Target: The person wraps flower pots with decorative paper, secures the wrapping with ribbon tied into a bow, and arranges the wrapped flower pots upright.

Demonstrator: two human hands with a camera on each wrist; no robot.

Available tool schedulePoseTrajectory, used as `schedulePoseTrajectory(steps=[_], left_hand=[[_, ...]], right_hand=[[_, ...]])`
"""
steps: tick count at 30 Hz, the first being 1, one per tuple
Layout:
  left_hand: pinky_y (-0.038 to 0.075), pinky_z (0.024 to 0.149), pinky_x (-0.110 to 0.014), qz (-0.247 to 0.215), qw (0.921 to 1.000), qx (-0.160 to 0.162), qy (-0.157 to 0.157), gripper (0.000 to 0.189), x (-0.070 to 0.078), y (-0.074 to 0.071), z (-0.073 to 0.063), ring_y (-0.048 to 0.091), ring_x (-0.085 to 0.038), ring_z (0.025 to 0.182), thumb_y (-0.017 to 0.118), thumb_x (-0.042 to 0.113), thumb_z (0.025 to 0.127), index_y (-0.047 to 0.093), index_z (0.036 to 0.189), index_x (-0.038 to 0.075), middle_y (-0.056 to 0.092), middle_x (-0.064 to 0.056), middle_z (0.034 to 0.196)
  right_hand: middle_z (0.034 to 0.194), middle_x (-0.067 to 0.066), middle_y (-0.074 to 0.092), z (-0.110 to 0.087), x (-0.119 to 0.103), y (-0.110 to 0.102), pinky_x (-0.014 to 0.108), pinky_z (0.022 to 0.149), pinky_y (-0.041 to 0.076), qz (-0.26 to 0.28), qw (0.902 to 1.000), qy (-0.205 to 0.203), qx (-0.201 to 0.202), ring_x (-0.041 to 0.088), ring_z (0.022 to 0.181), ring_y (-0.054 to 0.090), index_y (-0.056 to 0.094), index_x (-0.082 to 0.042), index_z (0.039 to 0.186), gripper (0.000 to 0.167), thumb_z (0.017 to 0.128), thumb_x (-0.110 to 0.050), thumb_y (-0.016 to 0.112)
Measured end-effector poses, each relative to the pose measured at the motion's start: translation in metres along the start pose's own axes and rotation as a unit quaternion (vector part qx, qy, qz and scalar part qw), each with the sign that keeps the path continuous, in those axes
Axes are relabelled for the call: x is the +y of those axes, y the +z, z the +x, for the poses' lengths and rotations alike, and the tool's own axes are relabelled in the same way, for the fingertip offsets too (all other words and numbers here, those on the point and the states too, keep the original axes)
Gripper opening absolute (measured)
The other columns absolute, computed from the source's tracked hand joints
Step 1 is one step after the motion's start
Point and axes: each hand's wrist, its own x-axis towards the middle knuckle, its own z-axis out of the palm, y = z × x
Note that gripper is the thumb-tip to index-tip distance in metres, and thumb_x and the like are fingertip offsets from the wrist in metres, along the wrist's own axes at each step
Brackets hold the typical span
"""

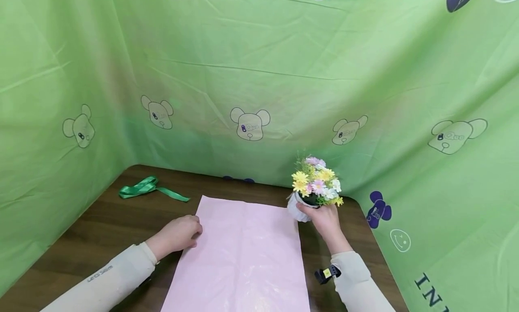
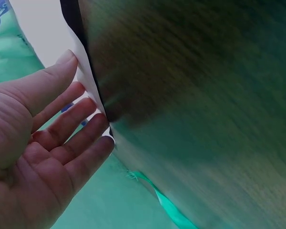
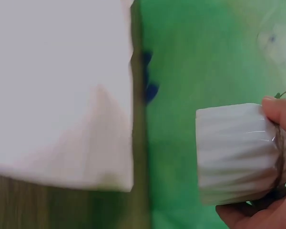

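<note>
A sheet of pink paper (image 1: 243, 253) lies flat on the brown table. My left hand (image 1: 180, 233) rests at its left edge; in the left wrist view the fingers (image 2: 81, 133) are loosely bent, their tips at the paper's border (image 2: 43, 28), and thumb and fingers stay apart. Past the paper's far right corner, my right hand (image 1: 324, 219) grips a white ribbed pot (image 1: 298, 208) of yellow, pink and white flowers (image 1: 318, 181). The pot (image 3: 238, 152) has a cord around its rim, where the thumb lies. Its flowers are mostly out of the right wrist view.
A green ribbon (image 1: 146, 188) lies loosely folded at the table's back left. Green cloth (image 1: 251, 77) printed with bear heads hangs behind and on both sides of the wooden table (image 1: 81, 249). A black device (image 1: 327, 273) is strapped to the right wrist.
</note>
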Motion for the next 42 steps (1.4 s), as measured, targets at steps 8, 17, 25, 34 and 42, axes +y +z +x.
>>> schedulePoseTrajectory(steps=[8, 17, 25, 34, 42], left_hand=[[0.056, 0.075, -0.038, 0.002, 1.0000, 0.002, 0.003, 0.019, 0.001, 0.000, 0.000, 0.054, -0.015, 0.076, 0.091, 0.013, 0.075, 0.076, 0.088, 0.012, 0.063, 0.001, 0.084], [0.058, 0.078, -0.039, 0.003, 1.0000, -0.006, -0.006, 0.021, 0.002, 0.000, 0.001, 0.058, -0.017, 0.079, 0.092, 0.014, 0.075, 0.077, 0.091, 0.012, 0.065, -0.002, 0.088], [0.058, 0.080, -0.039, 0.007, 0.9999, -0.008, -0.013, 0.021, 0.003, 0.002, 0.002, 0.058, -0.018, 0.080, 0.091, 0.014, 0.076, 0.077, 0.092, 0.011, 0.065, -0.002, 0.089], [0.057, 0.078, -0.038, 0.007, 0.9999, -0.008, -0.012, 0.021, 0.003, 0.001, 0.001, 0.056, -0.017, 0.077, 0.091, 0.014, 0.075, 0.077, 0.090, 0.011, 0.064, -0.001, 0.086], [0.058, 0.080, -0.038, 0.006, 0.9999, -0.001, -0.012, 0.020, 0.000, 0.004, 0.003, 0.058, -0.016, 0.080, 0.091, 0.013, 0.076, 0.078, 0.091, 0.012, 0.065, 0.000, 0.088]], right_hand=[[0.142, 0.018, 0.056, -0.029, -0.044, 0.028, 0.051, 0.113, 0.040, 0.026, 0.9979, -0.059, -0.008, 0.034, 0.133, 0.052, 0.043, -0.006, 0.146, 0.094, 0.070, -0.031, 0.092], [0.135, 0.018, 0.062, -0.057, -0.055, 0.072, 0.051, 0.108, 0.046, 0.031, 0.9945, -0.091, -0.040, 0.033, 0.126, 0.058, 0.047, -0.002, 0.141, 0.092, 0.068, -0.034, 0.093], [0.127, 0.017, 0.066, -0.071, -0.051, 0.099, 0.050, 0.104, 0.049, 0.029, 0.9930, -0.095, -0.064, 0.031, 0.122, 0.061, 0.052, 0.000, 0.134, 0.084, 0.068, -0.032, 0.092], [0.126, 0.013, 0.067, -0.078, -0.040, 0.118, 0.050, 0.106, 0.048, 0.061, 0.9911, -0.083, -0.085, 0.030, 0.121, 0.062, 0.054, -0.001, 0.133, 0.082, 0.067, -0.027, 0.094], [0.128, 0.014, 0.065, -0.083, -0.035, 0.126, 0.051, 0.108, 0.046, 0.055, 0.9894, -0.100, -0.090, 0.031, 0.124, 0.061, 0.052, -0.002, 0.136, 0.084, 0.067, -0.028, 0.094]])
